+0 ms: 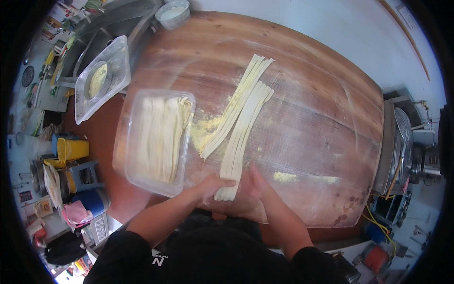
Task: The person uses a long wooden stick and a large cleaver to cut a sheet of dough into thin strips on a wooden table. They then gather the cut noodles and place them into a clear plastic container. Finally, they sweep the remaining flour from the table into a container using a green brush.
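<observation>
A bundle of flat, pale dough strips (241, 131) runs lengthwise across the floured wooden table (312, 117) in front of me. My left hand (212, 184) grips its near end, the thumb lying across the top; the other fingers are blurred and partly hidden. Just right of that end, my right hand (258, 183) is blurred, fingers apart and pointing away from me, with nothing seen in it. Behind and to the left lies a second bundle of strips (232, 110), close alongside the first. More folded strips (159, 138) fill a clear plastic tub (188, 142) to the left.
Yellow flour (205, 126) is heaped between tub and strips, with a smaller patch (284, 176) to the right. A flour-filled bowl (98, 81) sits in a clear tray (122, 67) at left. A metal basin (173, 23) stands at the far corner. Steel equipment (388, 142) borders the right edge.
</observation>
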Motion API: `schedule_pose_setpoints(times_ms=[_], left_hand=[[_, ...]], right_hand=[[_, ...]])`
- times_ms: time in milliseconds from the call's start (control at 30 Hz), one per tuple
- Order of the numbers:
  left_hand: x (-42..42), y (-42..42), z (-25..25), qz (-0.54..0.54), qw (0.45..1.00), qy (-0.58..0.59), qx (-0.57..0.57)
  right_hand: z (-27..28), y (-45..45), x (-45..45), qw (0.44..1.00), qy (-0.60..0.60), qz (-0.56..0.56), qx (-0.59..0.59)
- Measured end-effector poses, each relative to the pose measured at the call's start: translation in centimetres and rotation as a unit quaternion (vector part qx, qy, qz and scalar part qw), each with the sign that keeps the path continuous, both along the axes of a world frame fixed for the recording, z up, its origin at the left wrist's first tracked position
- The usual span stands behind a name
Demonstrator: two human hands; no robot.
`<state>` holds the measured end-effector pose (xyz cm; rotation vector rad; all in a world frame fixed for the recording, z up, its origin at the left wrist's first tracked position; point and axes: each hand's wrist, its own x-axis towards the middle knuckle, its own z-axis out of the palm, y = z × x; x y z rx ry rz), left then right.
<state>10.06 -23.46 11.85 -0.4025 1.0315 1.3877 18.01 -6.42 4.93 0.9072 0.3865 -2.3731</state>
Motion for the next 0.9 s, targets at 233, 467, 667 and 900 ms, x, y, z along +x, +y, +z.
schedule_pose_setpoints(times_ms=[233,467,667,900], left_hand=[[1.4,0.8,6.1,-0.041,0.998,0.037,-0.013],[1.4,-2.4,2.5,-0.064,0.962,0.263,-0.029],[-1.5,-8.2,5.4,-0.089,0.956,0.279,-0.032],[-0.7,-21.6,6.2,-0.089,0.976,0.193,-0.048]], right_hand=[[-2.6,2.1,-11.0,0.992,0.081,-0.054,0.079],[8.6,2.8,-18.9,0.94,0.226,0.024,0.253],[15.5,-2.9,-18.9,0.932,0.293,-0.014,0.211],[17.9,-17.3,-13.5,0.962,0.23,-0.088,0.114]])
